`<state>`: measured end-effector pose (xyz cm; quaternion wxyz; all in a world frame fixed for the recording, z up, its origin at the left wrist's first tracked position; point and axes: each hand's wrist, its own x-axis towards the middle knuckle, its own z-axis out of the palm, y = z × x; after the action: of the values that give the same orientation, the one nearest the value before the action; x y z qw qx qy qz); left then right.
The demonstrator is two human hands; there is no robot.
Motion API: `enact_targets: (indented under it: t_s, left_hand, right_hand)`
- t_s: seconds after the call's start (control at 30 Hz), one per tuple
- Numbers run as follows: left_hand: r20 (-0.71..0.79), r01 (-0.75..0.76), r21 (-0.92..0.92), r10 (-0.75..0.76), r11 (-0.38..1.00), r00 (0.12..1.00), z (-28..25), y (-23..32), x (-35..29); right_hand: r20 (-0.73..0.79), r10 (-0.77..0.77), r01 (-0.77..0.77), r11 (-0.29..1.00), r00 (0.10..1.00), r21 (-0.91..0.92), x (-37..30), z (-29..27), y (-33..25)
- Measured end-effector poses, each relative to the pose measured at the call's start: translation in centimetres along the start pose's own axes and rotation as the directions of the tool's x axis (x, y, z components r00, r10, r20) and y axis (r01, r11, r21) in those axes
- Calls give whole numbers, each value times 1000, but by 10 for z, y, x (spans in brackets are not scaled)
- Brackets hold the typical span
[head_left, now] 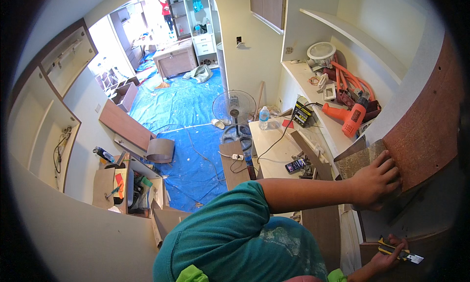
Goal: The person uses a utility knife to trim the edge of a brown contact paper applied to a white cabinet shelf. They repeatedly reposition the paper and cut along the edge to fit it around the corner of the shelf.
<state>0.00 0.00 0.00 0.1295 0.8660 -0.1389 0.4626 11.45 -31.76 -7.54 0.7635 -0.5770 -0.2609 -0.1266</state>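
Right grip (pixel 388 260) clasps utility knife (pixel 403 254); left grip (pixel 376 185), hold unclear, touches speckled sheet (pixel 359 160); orange power tool (pixel 353 122) lies on cluttered shelf (pixel 307 87).

- A black-and-yellow box (pixel 303 111) on the right is showing yellow lettering.
- A clear bottle (pixel 264 118) is wearing a blue label at the worktop's (pixel 274 147) far end.
- An orange heat gun (pixel 352 121) on the right shelf (pixel 313 98) is bearing a dark label, too small for reading.
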Motion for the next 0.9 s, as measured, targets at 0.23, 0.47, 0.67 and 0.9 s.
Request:
enact_targets:
  t_s: [0.23, 0.47, 0.67, 0.9]
  left_hand:
    - [13, 8, -10, -8, 1000, 1000, -2, 1, 0]
    - [26, 11, -9, -11, 1000, 1000, 0, 0, -2]
    - [16, 9, -10, -9, 1000, 1000, -2, 0, -1]
    - [14, 9, -8, -9, 1000, 1000, -1, 1, 0]
  right_hand:
    - [-6, -16, 16, 999, 1000, 38, -2, 4, -2]
    - [22, -48, 48, 999, 999, 6, -3, 5, -2]
    - [-11, -6, 7, 999, 1000, 54, -3, 3, 1]
    - [-24, -6, 8, 998, 1000, 59, -2, 3, 1]
